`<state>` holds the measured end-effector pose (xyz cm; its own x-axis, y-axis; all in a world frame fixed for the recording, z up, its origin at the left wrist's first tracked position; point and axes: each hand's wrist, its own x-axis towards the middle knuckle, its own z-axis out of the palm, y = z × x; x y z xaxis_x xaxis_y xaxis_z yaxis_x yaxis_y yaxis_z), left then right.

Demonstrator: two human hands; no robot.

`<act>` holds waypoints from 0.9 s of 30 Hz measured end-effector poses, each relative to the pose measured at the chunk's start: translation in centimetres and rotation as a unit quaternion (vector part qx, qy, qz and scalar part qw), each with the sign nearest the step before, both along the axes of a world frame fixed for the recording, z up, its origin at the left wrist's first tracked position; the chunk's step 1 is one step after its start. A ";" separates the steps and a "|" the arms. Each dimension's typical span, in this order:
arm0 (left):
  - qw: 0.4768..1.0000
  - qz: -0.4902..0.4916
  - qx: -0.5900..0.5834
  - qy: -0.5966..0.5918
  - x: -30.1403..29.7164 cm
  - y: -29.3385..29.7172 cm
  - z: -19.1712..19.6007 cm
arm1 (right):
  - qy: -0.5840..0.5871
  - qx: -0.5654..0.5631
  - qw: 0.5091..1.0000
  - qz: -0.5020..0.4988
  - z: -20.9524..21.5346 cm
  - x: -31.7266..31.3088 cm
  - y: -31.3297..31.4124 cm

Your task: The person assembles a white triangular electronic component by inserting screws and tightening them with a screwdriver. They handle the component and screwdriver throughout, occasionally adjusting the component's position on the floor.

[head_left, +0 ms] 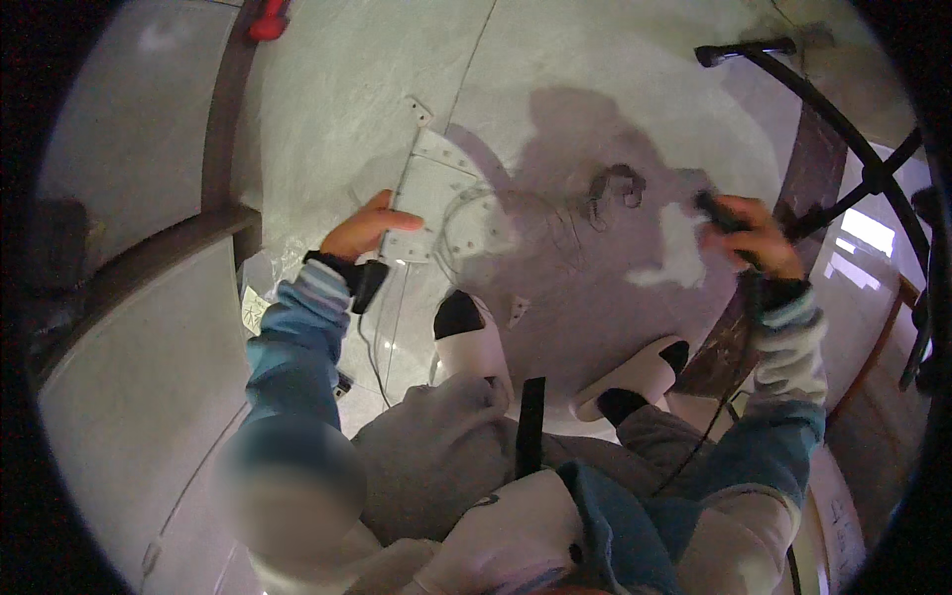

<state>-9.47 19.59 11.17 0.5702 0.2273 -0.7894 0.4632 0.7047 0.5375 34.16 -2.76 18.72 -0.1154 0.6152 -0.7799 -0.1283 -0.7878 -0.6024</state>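
Note:
My left hand [372, 228] grips the left edge of a white flat panel [412, 203] dotted with small dark holes, its thumb on top and its other fingers mostly hidden. A second white piece with similar holes [481, 223] shows right beside it, with a thin pale cord looping across. Off to the right, my right hand [759, 238] is closed around a dark handle-like object [719, 210], smeared by motion, so its kind is unclear. Between my hands a dark coiled cord or strap [615, 188] lies on the floor.
Small white pieces with dark holes lie above the panel [418, 111] and near my feet [518, 311]. A black metal stand or chair base [863, 169] stands at the right. Something red [268, 20] shows at the top left. A crumpled clear bag [256, 288] lies at the left.

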 end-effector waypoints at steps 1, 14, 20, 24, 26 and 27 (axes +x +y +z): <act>1.000 0.012 0.001 0.010 -0.8 0.8 0.3 | 0.001 0.057 0.997 -0.046 0.8 1.8 -1.2; 0.986 0.152 0.037 -0.049 3.8 -2.3 -2.8 | -0.065 0.284 0.927 -0.238 -6.0 -14.6 3.1; 0.973 0.201 -0.043 -0.101 3.7 -3.0 -2.6 | -0.015 0.210 0.956 -0.204 -8.0 -17.0 3.6; 0.963 0.223 -0.063 -0.135 3.7 -3.5 -2.3 | 0.021 0.203 0.971 -0.127 -8.7 -18.6 2.6; 0.949 0.135 0.229 -0.168 4.0 -5.0 -2.3 | 0.026 0.225 0.966 -0.124 -8.9 -20.2 2.7; 0.896 0.062 0.386 -0.209 4.1 -5.4 -2.3 | 0.021 0.202 0.969 -0.140 -8.9 -20.8 2.7</act>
<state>-5.33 14.21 8.87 0.7119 0.6963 -0.0913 0.0503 0.0792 0.9956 13.33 -0.10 9.80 0.0749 0.8808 -0.4675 -0.3340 -0.4196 -0.8440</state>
